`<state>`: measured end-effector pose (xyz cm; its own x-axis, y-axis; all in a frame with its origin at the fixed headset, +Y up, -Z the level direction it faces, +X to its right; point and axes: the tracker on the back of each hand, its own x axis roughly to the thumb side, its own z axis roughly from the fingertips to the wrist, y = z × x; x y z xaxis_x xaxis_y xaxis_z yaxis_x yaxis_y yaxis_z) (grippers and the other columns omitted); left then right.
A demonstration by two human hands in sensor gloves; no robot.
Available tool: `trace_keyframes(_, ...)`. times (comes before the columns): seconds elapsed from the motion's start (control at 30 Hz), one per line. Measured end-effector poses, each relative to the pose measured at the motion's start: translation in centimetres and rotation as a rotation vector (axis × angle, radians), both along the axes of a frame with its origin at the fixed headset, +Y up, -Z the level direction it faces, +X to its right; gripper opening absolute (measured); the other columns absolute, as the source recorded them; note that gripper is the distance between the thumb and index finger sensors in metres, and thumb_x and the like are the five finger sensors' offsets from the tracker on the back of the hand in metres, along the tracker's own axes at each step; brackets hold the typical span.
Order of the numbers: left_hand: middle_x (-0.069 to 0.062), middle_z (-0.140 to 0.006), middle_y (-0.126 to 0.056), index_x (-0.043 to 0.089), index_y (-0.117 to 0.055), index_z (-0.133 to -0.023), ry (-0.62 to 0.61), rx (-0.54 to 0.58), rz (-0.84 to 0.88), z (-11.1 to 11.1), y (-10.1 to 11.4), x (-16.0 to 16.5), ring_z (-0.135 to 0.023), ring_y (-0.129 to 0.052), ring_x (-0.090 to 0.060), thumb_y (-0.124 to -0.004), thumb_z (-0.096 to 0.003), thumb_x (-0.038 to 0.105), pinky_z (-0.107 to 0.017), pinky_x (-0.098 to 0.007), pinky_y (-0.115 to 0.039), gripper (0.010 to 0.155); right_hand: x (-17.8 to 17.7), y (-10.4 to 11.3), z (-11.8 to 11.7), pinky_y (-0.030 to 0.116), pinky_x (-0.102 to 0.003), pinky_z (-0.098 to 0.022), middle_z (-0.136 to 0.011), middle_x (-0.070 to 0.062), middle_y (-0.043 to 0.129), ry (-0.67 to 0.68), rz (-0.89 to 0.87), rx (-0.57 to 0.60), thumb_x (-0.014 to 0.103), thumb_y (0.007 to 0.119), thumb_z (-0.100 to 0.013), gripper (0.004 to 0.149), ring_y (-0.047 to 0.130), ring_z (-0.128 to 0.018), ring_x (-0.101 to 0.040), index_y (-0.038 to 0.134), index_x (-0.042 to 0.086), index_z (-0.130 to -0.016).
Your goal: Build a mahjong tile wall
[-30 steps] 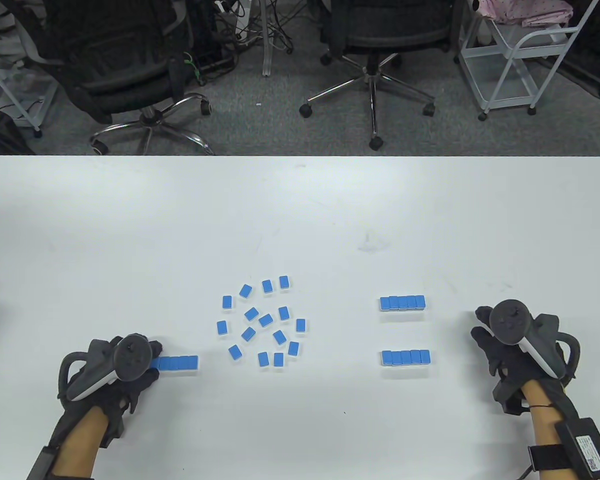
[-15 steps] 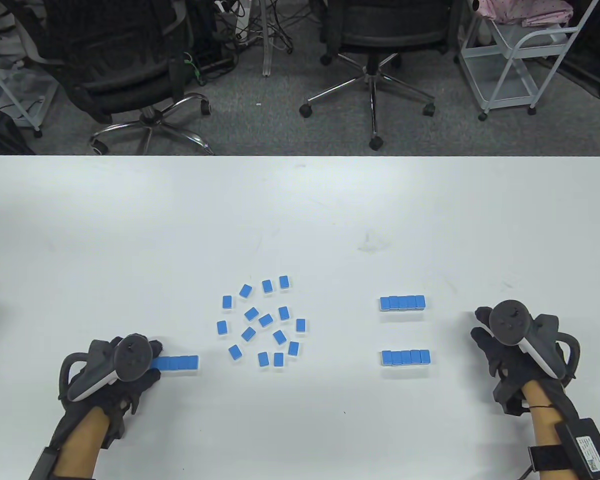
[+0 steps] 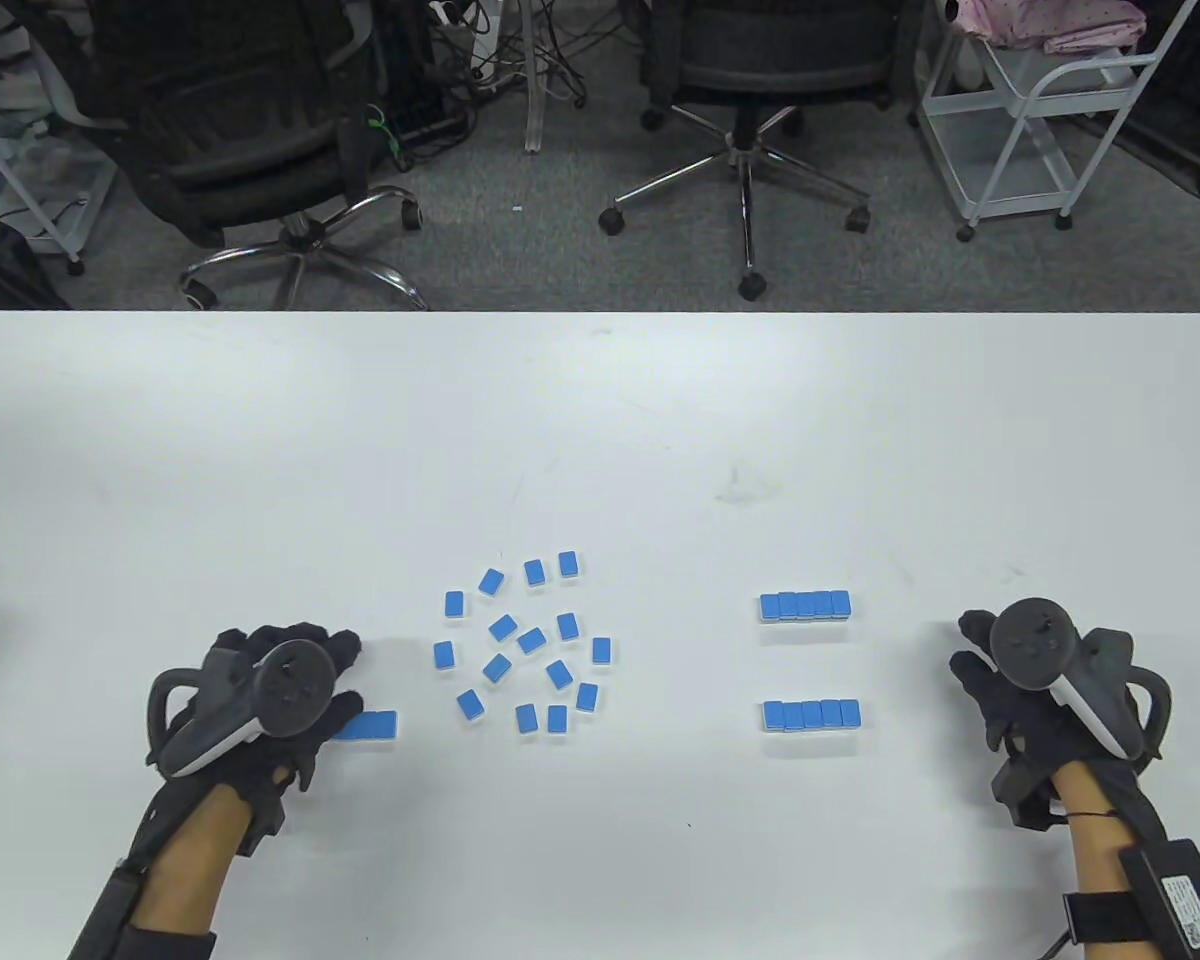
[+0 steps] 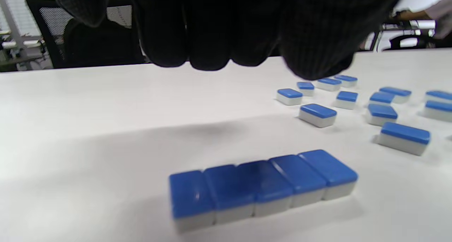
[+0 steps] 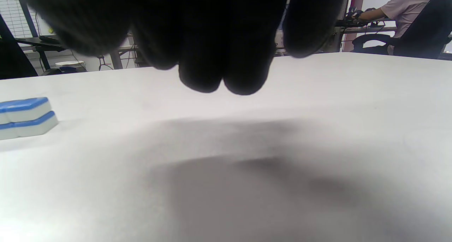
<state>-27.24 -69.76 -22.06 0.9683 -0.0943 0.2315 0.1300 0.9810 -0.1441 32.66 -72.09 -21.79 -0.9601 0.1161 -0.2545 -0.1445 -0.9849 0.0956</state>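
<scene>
A short row of blue-backed mahjong tiles [image 3: 370, 726] [image 4: 261, 185] lies at the front left of the white table. My left hand [image 3: 310, 670] hovers above the row's left end, fingers [image 4: 208, 40] loosely curled and holding nothing. Several loose blue tiles [image 3: 525, 640] [image 4: 353, 100] are scattered mid-table. Two finished rows lie on the right: a far row [image 3: 805, 606] and a near row [image 3: 811, 715]. My right hand [image 3: 980, 670] rests to their right, empty, fingers [image 5: 226, 58] hanging above bare table. A two-high stack end [image 5: 24, 116] shows at that view's left edge.
The white table [image 3: 600, 440] stretches wide beyond the tiles. Office chairs [image 3: 750, 90] and a white cart [image 3: 1040, 110] stand on the floor past the far edge. A seated person [image 5: 406, 9] shows in the background.
My left hand has lifted off the left row's end and shifted right and away from me, its fingers spreading. The right hand barely moved.
</scene>
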Motion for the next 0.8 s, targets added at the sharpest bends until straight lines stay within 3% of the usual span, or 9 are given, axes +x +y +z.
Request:
trace_keyframes(0.13, 0.004, -0.102, -0.078, 0.035, -0.074, -0.100, -0.074, 0.004, -0.153, -1.9, -0.6, 4.5, -0.095, -0.078, -0.028, -0.085, -0.0451, 0.050, -0.077, -0.065, -0.054, 0.058, 0.0, 0.0, 0.0, 0.063, -0.057, -0.073, -0.090, 0.001, 0.088, 0.004, 0.004, 0.002, 0.051, 0.076, -0.035, 0.056, 0.088, -0.084, -0.027, 0.074, 0.031, -0.088)
trace_keyframes(0.33, 0.004, -0.100, -0.081, 0.034, -0.076, -0.099, -0.074, -0.064, -0.265, -4.0, -3.0, 7.6, -0.092, -0.081, -0.028, -0.086, -0.0441, 0.051, -0.076, -0.064, -0.057, 0.059, 0.0, 0.0, -0.1, 0.063, -0.057, -0.073, -0.090, 0.001, 0.088, 0.014, 0.013, 0.002, 0.051, 0.076, -0.035, 0.056, 0.088, -0.084, -0.027, 0.074, 0.031, -0.088)
trace_keyframes(0.43, 0.004, -0.097, -0.084, 0.033, -0.078, -0.097, -0.065, -0.091, -0.245, -4.5, -4.1, 7.8, -0.090, -0.084, -0.027, -0.086, -0.0442, 0.051, -0.076, -0.063, -0.059, 0.057, 0.1, 0.0, -0.1, 0.063, -0.057, -0.073, -0.090, 0.001, 0.088, 0.015, 0.011, 0.001, 0.051, 0.076, -0.035, 0.056, 0.088, -0.084, -0.027, 0.074, 0.031, -0.088)
trace_keyframes(0.63, 0.004, -0.096, -0.084, 0.031, -0.078, -0.096, -0.058, -0.096, -0.193, -4.4, -4.1, 7.4, -0.089, -0.085, -0.027, -0.087, -0.0441, 0.050, -0.075, -0.064, -0.062, 0.056, 0.0, -0.1, -0.1, 0.063, -0.057, -0.073, -0.090, 0.001, 0.088, 0.018, 0.012, -0.007, 0.051, 0.076, -0.035, 0.056, 0.088, -0.084, -0.027, 0.074, 0.031, -0.088)
trace_keyframes(0.8, 0.003, -0.097, -0.081, 0.030, -0.076, -0.097, -0.002, -0.077, -0.103, -3.6, -2.8, 4.1, -0.090, -0.084, -0.028, -0.085, -0.0441, 0.049, -0.074, -0.065, -0.063, 0.057, -0.2, -0.1, -0.1, 0.063, -0.057, -0.073, -0.089, 0.001, 0.088, 0.023, 0.013, -0.003, 0.051, 0.076, -0.035, 0.056, 0.089, -0.083, -0.027, 0.074, 0.031, -0.087)
